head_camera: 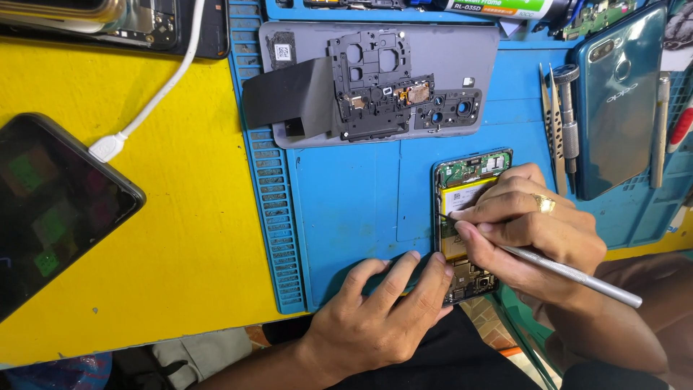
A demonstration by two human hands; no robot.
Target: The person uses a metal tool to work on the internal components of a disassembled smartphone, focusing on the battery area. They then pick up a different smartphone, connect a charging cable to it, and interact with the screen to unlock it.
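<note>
Metal tool: a thin silver probe (570, 273) is what I watch first; my right hand (530, 231) pinches it like a pen, fingers closed tight around the shaft, and the fine tip points left onto the opened phone (468, 217).
Left hand: my left hand (386, 307) lies flat at the near edge of the blue mat (346, 209), fingers together and pressed on the phone's lower end, holding nothing, only pinning the phone down.
Phone: it lies face down with its back off, near the mat's near edge, right of centre; I see a yellowish battery (462, 198) in the middle and a green board (473, 168) at the far end.
Key relation: the phone's long axis runs near to far, away from me, while the probe crosses it from the right; the tip meets the phone's left side beside the battery.
Nearer hand: both touch the phone, but the right hand sits over its middle and the left only at its near end.
Farther out: a grey back cover (447, 50) with a black inner frame (382, 87) on top lies towards the mat's far edge, well apart from the hands.
Right edge: a teal phone back (621, 101) and tweezers (556, 137) rest by the mat's right edge.
Off the mat: on the yellow table (180, 217) to the left lies a dark phone (50, 209), with a white cable (155, 97) beside it.
</note>
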